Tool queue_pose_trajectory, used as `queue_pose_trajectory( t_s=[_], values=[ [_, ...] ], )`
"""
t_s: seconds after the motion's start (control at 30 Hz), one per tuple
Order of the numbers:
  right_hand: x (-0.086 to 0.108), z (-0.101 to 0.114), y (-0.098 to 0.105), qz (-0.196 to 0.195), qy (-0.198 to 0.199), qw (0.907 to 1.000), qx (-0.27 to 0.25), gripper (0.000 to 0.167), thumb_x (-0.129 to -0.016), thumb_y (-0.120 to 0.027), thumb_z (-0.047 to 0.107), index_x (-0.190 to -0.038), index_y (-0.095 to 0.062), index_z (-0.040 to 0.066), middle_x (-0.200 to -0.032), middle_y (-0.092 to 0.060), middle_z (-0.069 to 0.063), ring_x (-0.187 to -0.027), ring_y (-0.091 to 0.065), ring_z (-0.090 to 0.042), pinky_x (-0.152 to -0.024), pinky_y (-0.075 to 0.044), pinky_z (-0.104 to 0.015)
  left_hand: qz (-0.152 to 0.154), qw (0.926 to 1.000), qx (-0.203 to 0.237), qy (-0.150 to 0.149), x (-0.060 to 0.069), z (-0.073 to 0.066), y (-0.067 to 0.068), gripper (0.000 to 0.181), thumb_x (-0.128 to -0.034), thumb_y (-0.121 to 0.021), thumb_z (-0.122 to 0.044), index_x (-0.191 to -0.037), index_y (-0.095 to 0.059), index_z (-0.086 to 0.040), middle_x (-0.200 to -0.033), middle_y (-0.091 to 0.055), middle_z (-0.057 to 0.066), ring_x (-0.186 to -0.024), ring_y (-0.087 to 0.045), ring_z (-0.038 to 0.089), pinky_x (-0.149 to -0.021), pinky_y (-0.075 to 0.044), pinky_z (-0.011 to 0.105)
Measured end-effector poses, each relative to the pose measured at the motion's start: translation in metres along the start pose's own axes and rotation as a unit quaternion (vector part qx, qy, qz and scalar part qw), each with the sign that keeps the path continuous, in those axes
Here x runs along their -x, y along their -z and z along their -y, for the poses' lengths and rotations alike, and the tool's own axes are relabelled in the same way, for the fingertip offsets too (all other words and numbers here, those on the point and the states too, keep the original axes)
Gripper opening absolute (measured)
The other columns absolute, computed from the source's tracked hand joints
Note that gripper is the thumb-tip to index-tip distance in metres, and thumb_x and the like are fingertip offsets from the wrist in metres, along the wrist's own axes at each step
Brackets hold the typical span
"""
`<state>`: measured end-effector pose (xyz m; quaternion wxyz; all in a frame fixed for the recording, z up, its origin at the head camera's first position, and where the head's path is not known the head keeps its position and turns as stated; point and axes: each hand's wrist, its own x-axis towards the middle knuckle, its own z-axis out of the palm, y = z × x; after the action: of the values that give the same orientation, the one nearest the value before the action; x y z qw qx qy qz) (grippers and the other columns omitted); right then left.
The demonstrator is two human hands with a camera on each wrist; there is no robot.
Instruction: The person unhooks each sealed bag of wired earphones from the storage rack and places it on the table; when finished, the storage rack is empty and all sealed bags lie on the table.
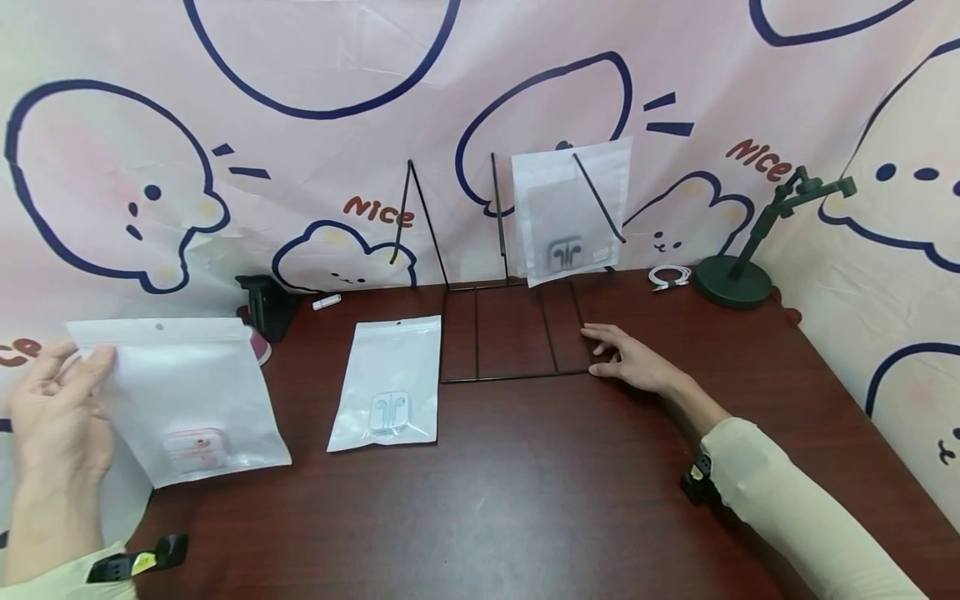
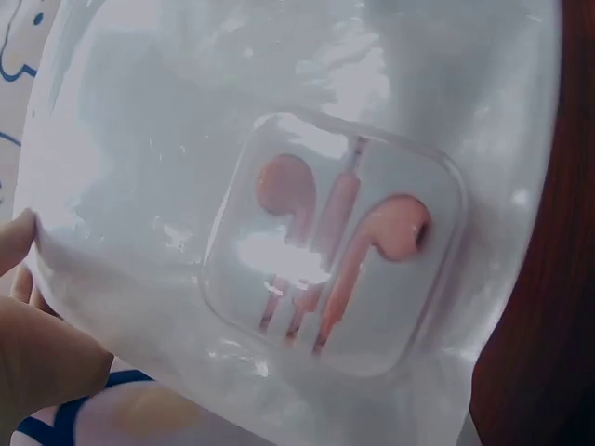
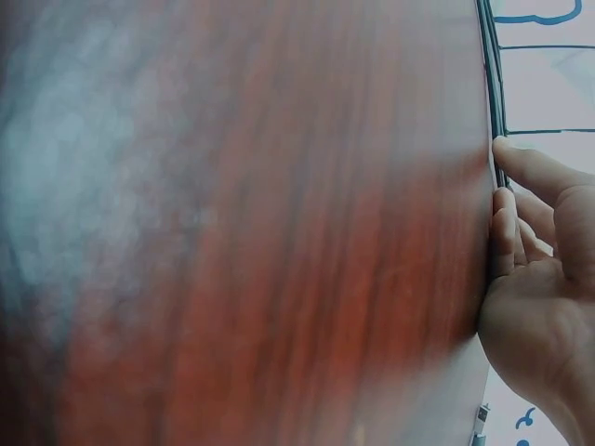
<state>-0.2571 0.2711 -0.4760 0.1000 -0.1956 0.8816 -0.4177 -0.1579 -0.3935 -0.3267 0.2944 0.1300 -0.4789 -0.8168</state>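
Observation:
In my left hand (image 1: 63, 417) I hold a white zip bag (image 1: 187, 367) by its left upper edge, raised at the table's left side. Pink earphones (image 2: 344, 232) in a clear square case show through it in the left wrist view. My right hand (image 1: 630, 358) grips the right front corner of a black wire display rack (image 1: 517, 379), thumb and fingers at its base wire. From the rack's right prong hangs another white bag (image 1: 570, 200) with dark earphones. A third bag (image 1: 393, 362), with pale blue earphones, lies flat left of the rack.
A dark green lamp-like stand (image 1: 735, 279) and a coiled white cable (image 1: 669, 277) are at the back right. A black stand (image 1: 270, 304) and a small white stick (image 1: 327, 302) sit at the back left. Patterned cloth (image 1: 315, 167) lines the back of the brown table (image 1: 480, 500).

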Motion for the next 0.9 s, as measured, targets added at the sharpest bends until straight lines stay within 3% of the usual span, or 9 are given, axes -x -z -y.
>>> queue_pose_trajectory(
  t_s=[0.03,0.17,0.23,0.33,0.4,0.57,0.67,0.8,0.9],
  values=[
    [0.000,0.000,0.000,0.001,-0.001,1.0000,-0.001,0.068,-0.099,-0.072,0.012,-0.159,-0.040,0.003,-0.164,-0.031,-0.015,-0.119,-0.053,-0.028,-0.086,-0.048,-0.029,0.001,0.9996,-0.026,0.009,0.000,0.002,0.001,0.042,-0.0897,-0.074,0.009,-0.129,-0.069,-0.005,-0.120,-0.070,0.001,-0.106,-0.062,0.010,-0.092,-0.051,0.010],
    [-0.001,0.000,-0.001,0.002,0.007,1.0000,-0.001,0.068,-0.099,-0.072,0.012,-0.158,-0.040,0.001,-0.163,-0.031,-0.018,-0.118,-0.054,-0.029,-0.085,-0.048,-0.028,0.013,0.9951,-0.089,0.042,-0.006,0.011,0.006,0.048,-0.0881,-0.081,0.000,-0.133,-0.069,-0.012,-0.116,-0.073,-0.006,-0.109,-0.062,0.007,-0.101,-0.044,0.010],
    [-0.001,0.000,-0.001,0.000,0.010,1.0000,0.000,0.068,-0.098,-0.073,0.013,-0.157,-0.041,0.000,-0.163,-0.031,-0.018,-0.117,-0.054,-0.029,-0.084,-0.048,-0.027,0.014,0.9901,-0.125,0.063,-0.011,0.016,0.004,0.053,-0.0870,-0.084,-0.007,-0.137,-0.068,-0.016,-0.118,-0.071,-0.010,-0.113,-0.058,0.005,-0.113,-0.033,0.012],
    [-0.001,-0.001,-0.001,-0.003,0.008,1.0000,0.004,0.069,-0.098,-0.073,0.012,-0.157,-0.041,0.001,-0.163,-0.031,-0.018,-0.116,-0.055,-0.028,-0.083,-0.048,-0.027,0.025,0.9840,-0.154,0.086,-0.025,0.023,-0.001,0.059,-0.0851,-0.087,-0.014,-0.140,-0.066,-0.019,-0.120,-0.069,-0.013,-0.120,-0.055,0.005,-0.121,-0.020,0.015],
    [-0.002,-0.001,-0.002,-0.004,0.005,1.0000,0.003,0.069,-0.098,-0.073,0.012,-0.158,-0.041,0.002,-0.163,-0.032,-0.016,-0.116,-0.054,-0.028,-0.084,-0.048,-0.027,0.031,0.9759,-0.192,0.099,-0.034,0.028,-0.006,0.062,-0.0854,-0.087,-0.021,-0.143,-0.064,-0.022,-0.119,-0.066,-0.016,-0.122,-0.051,0.003,-0.125,-0.009,0.020],
    [-0.002,-0.002,0.000,-0.002,0.009,1.0000,0.002,0.069,-0.098,-0.073,0.013,-0.158,-0.041,0.002,-0.164,-0.031,-0.017,-0.117,-0.054,-0.028,-0.084,-0.048,-0.026,0.062,0.9497,-0.285,0.114,-0.053,0.046,-0.024,0.065,-0.0890,-0.083,-0.035,-0.148,-0.058,-0.027,-0.114,-0.061,-0.019,-0.123,-0.046,0.004,-0.128,-0.002,0.035],
    [-0.002,-0.002,0.000,-0.003,0.016,0.9999,0.000,0.069,-0.098,-0.073,0.014,-0.157,-0.041,0.000,-0.163,-0.032,-0.018,-0.117,-0.054,-0.029,-0.083,-0.048,-0.026,0.082,0.9403,-0.310,0.113,-0.061,0.059,-0.032,0.066,-0.0905,-0.080,-0.040,-0.151,-0.056,-0.029,-0.131,-0.059,-0.014,-0.140,-0.040,0.012,-0.129,0.003,0.042],
    [-0.001,-0.001,0.000,-0.004,0.016,0.9999,-0.004,0.068,-0.098,-0.073,0.013,-0.157,-0.041,0.000,-0.164,-0.032,-0.018,-0.117,-0.054,-0.029,-0.083,-0.048,-0.025,0.094,0.9397,-0.307,0.118,-0.068,0.075,-0.043,0.065,-0.0934,-0.076,-0.040,-0.153,-0.052,-0.030,-0.161,-0.042,-0.007,-0.154,-0.026,0.013,-0.129,0.001,0.043],
    [-0.001,-0.001,0.000,-0.006,0.015,0.9999,-0.005,0.068,-0.098,-0.073,0.013,-0.157,-0.042,0.000,-0.163,-0.032,-0.018,-0.116,-0.054,-0.029,-0.083,-0.048,-0.025,0.103,0.9372,-0.309,0.125,-0.073,0.086,-0.050,0.065,-0.0955,-0.074,-0.039,-0.155,-0.050,-0.030,-0.166,-0.036,-0.004,-0.154,-0.026,0.014,-0.130,-0.002,0.042]
  ],
)
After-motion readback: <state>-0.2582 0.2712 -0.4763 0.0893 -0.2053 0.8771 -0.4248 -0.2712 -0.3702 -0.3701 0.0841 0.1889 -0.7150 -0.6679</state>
